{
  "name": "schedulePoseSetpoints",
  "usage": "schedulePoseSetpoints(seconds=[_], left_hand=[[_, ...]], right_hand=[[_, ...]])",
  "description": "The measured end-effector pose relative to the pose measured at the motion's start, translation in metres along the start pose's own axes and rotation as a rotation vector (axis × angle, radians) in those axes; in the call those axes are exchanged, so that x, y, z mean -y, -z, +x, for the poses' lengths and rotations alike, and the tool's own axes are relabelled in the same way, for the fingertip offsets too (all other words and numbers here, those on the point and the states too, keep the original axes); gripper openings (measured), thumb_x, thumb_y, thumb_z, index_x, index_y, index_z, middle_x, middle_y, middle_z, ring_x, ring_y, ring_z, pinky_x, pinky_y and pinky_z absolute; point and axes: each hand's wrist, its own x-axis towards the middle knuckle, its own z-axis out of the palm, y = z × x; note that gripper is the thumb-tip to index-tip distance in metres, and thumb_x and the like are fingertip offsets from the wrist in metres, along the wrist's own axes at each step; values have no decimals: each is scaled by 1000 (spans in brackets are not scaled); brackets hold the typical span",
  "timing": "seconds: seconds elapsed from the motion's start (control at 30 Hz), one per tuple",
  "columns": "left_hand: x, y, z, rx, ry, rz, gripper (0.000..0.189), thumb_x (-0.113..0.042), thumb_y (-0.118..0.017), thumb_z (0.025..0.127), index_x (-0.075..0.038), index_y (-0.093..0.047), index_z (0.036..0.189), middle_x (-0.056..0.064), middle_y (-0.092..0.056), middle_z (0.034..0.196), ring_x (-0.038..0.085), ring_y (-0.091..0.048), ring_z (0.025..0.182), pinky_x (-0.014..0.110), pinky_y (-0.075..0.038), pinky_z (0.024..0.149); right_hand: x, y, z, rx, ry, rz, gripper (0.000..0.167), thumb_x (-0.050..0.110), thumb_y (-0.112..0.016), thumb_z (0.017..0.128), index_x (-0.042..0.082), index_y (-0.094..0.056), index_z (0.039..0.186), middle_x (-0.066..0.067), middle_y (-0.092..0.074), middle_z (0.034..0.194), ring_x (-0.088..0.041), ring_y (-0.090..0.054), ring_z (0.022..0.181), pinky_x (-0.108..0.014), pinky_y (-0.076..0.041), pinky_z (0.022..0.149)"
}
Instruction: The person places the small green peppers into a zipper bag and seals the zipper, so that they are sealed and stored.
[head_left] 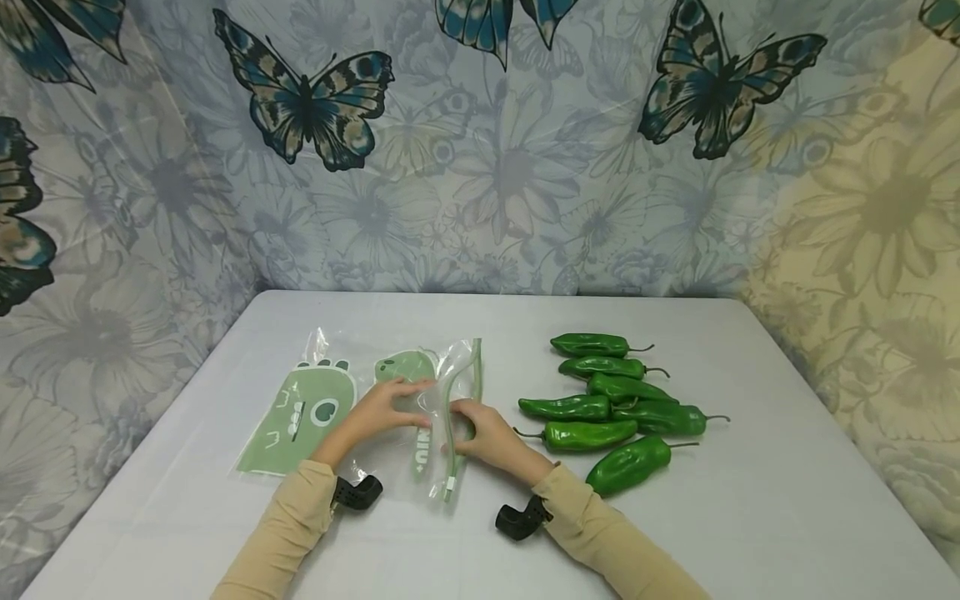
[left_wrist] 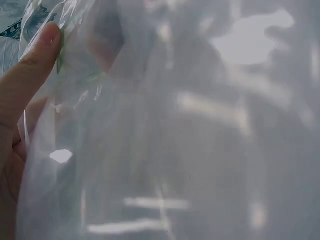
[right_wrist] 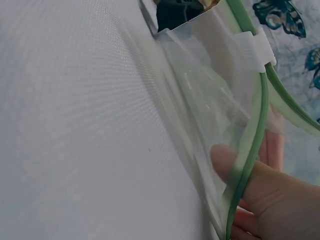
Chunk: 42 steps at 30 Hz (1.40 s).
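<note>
A clear plastic zip bag point(head_left: 465, 367) with green cartoon prints lies on the table, its green-edged mouth turned right and gaping. My left hand point(head_left: 382, 410) holds the film near the mouth, thumb and fingers spread around a bulge in it. In the left wrist view, the thumb point(left_wrist: 37, 65) presses against the shiny film. My right hand point(head_left: 491, 435) grips the green zip edge point(right_wrist: 260, 120), its thumb inside the mouth and the other fingers outside. A white slider point(right_wrist: 257, 51) sits at one end of the zip. Several green peppers point(head_left: 588, 435) lie right of the right hand.
The bag's lower part, with a large green printed panel point(head_left: 288, 425), stretches left across the white table point(head_left: 750, 533). Behind the table hangs a cloth with butterflies point(head_left: 303, 100) and flowers. Black wrist cameras point(head_left: 358, 493) sit on both forearms.
</note>
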Motion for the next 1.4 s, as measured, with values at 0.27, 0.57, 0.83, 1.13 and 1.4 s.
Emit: schedulePoseSetpoints(seconds=[0.27,0.57,0.83,1.13,1.4], left_hand=[[0,4,0,-20,-23,-25,60,-35,-75,68,-10,-58,120,11,-55,118,48,-34,116,55,-27,94],[-3,16,-1,-50,-118,-56,46,-23,-77,68,-4,-65,108,8,-63,105,47,-37,114,55,-22,96],[-3,12,2,-122,-307,-139,32,-1,-76,66,4,-66,96,20,-59,109,39,-49,106,43,-34,93],[-24,14,-3,-86,-270,-225,34,10,-69,70,13,-58,102,27,-57,107,38,-52,102,36,-40,88],[-21,13,-5,-61,-224,-196,23,6,-69,71,11,-65,93,24,-57,105,39,-54,99,41,-42,86]], right_hand=[[-1,6,-1,114,52,-3,65,19,-77,71,0,-45,125,-15,-46,127,-27,-39,119,-36,-29,98],[-2,15,-2,146,14,4,73,14,-79,68,-5,-42,127,-19,-44,128,-31,-37,121,-39,-30,97],[-2,15,-2,177,-24,-20,74,14,-79,67,-2,-41,129,-14,-43,131,-27,-35,122,-36,-30,97],[-2,15,-3,179,-26,-7,72,14,-79,69,-1,-42,129,-13,-44,130,-26,-35,123,-36,-29,98],[-2,12,-3,151,-13,-9,70,17,-79,68,0,-45,126,-13,-39,135,-27,-30,126,-38,-28,99]])
